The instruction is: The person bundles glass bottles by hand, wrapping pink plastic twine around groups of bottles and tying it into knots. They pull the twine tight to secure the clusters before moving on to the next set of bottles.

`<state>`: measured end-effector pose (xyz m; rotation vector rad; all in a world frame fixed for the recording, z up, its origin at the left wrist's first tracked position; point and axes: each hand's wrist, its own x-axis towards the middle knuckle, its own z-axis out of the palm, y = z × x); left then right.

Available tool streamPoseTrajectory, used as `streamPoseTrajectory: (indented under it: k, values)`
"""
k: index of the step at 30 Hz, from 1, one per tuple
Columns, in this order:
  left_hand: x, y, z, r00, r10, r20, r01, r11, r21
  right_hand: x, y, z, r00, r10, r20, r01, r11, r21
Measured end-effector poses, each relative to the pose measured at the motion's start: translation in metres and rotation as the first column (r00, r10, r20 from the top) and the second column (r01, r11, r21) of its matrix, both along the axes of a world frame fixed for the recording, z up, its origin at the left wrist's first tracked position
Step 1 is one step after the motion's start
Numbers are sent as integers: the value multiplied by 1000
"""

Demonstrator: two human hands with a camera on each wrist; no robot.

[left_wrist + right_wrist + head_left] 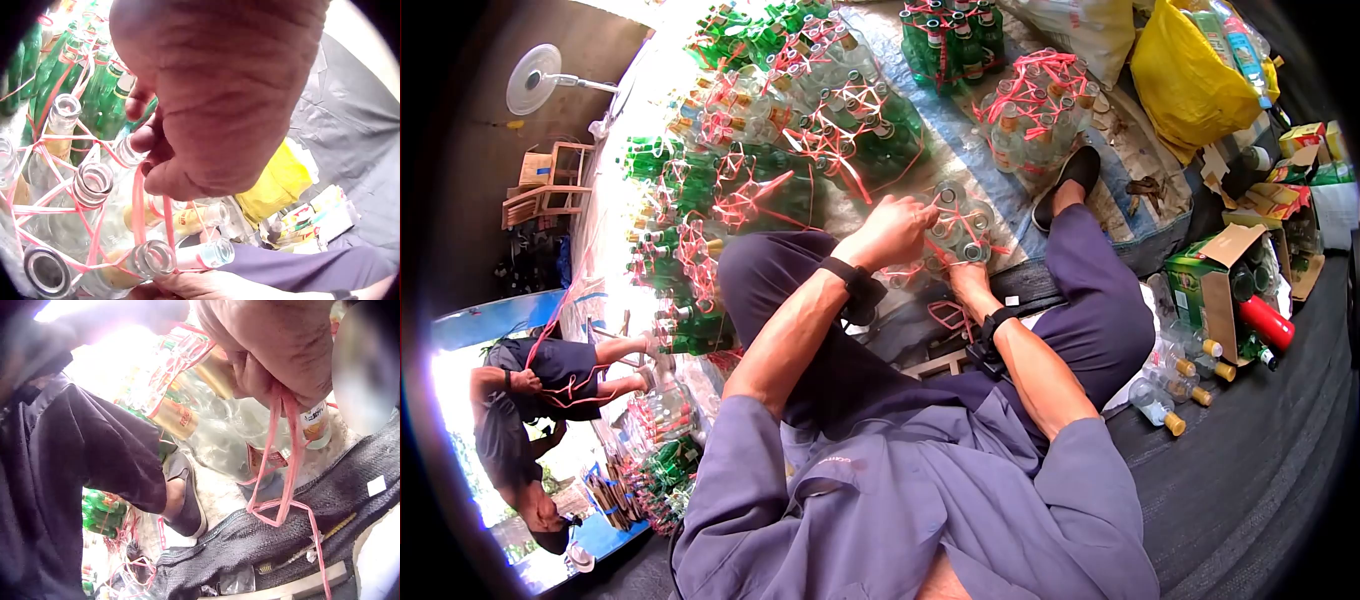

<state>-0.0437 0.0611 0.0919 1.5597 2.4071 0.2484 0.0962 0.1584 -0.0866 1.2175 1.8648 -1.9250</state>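
Clear glass bottles stand bundled between my legs, pink plastic string crisscrossing their necks. My left hand is at the bundle's left; in the left wrist view this hand pinches taut string above the bottle mouths. Lower and to the right, my right hand is against the bundle's near side. In the left wrist view its fingers show beside a bottle neck. The right wrist view has my right hand curled round pink string, a loop and tail hanging below. Its fingertips are partly hidden.
Tied bottle bundles and green bottles stand ahead and left. At right are a yellow bag, an open carton, loose bottles and a red cylinder. Another person is at far left.
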Motion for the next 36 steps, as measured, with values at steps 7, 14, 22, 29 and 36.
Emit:
streamPoseTrajectory:
  k: [7,14,22,29,36]
  values:
    - [-6,13,-5,967,37,252,-103,961,257,-1,-4,-11,1000,-18,15,18,1000,0]
    - [-14,21,-31,953,91,290,-183,934,307,-2,-4,0,993,-1,119,-10,995,98]
    - [-9,33,-38,958,244,150,-272,938,214,-1,-10,-50,988,34,150,-47,995,86]
    - [-6,30,-29,977,196,85,-210,957,199,-4,8,63,958,38,286,-74,990,118]
    - [4,18,-25,945,280,169,-313,925,215,9,16,49,923,123,364,-165,983,87]
